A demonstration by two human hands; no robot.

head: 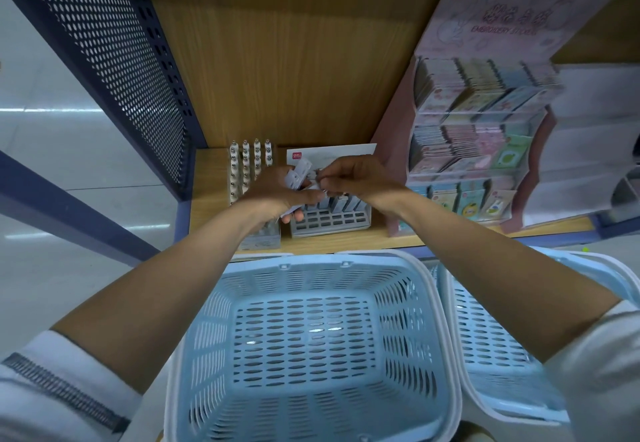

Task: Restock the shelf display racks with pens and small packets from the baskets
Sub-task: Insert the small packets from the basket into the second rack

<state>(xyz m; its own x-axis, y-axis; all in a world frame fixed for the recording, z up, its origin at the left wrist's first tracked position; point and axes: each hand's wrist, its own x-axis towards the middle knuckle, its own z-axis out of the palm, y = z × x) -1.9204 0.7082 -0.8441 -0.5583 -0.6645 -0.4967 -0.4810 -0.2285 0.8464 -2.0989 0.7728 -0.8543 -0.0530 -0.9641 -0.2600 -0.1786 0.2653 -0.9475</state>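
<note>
**Two baskets, two hands, four displays**

Two blue baskets: one (207,355) at 6 o'clock, the other (485,355) at 4 o'clock. Two hands meet at the centre, the left hand (273,192) and the right hand (360,178). Between them they hold a handful of small packets (298,175), too bunched to count.

One pen rack (247,164) stands at 10 o'clock with four columns of pens; the hand hides part of it, so there is no full total. One grid rack (329,222) sits just below centre. One pink stand (485,137) at 2 o'clock has three tiers, with four stacks in the top tier. One white stand (588,147) at 3 o'clock is blurred.
</note>
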